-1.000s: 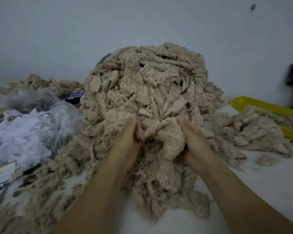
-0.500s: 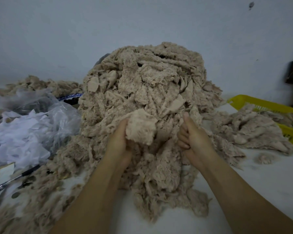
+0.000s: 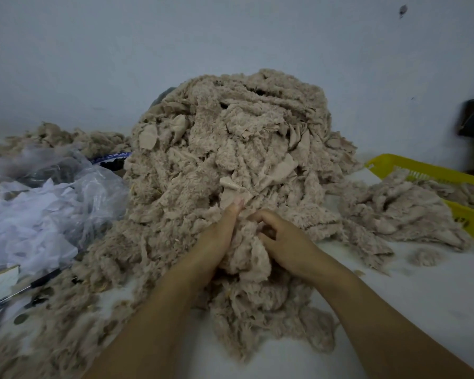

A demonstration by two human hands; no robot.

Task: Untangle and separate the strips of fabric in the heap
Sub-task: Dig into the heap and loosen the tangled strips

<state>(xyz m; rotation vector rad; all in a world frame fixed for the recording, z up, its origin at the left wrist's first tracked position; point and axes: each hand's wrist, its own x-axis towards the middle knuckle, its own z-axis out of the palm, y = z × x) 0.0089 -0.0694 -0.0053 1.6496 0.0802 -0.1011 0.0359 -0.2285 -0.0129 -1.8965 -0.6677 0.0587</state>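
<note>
Early days: my right hand [image 3: 282, 239] pinches a clump [image 3: 248, 251] at the front of the heap [image 3: 230, 138]. My left hand [image 3: 216, 237] sits against it, fingers buried, so I can't tell its grip. Next I'd tease it apart gently.

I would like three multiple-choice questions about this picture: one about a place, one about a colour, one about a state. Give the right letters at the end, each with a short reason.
1. Where does the yellow basket stand, relative to the heap?
A. To its left.
B. To its right.
C. On top of it.

2. What colour is the heap?
A. Beige.
B. Red.
C. Dark green.

3. What does the right hand do?
A. Lies flat on the table.
B. Holds a pen.
C. Grips fabric at the front of the heap.

Answers:
1 B: the basket sits at the right edge, behind a smaller pile.
2 A: the whole heap is beige.
3 C: its fingers curl into the fabric.
</note>
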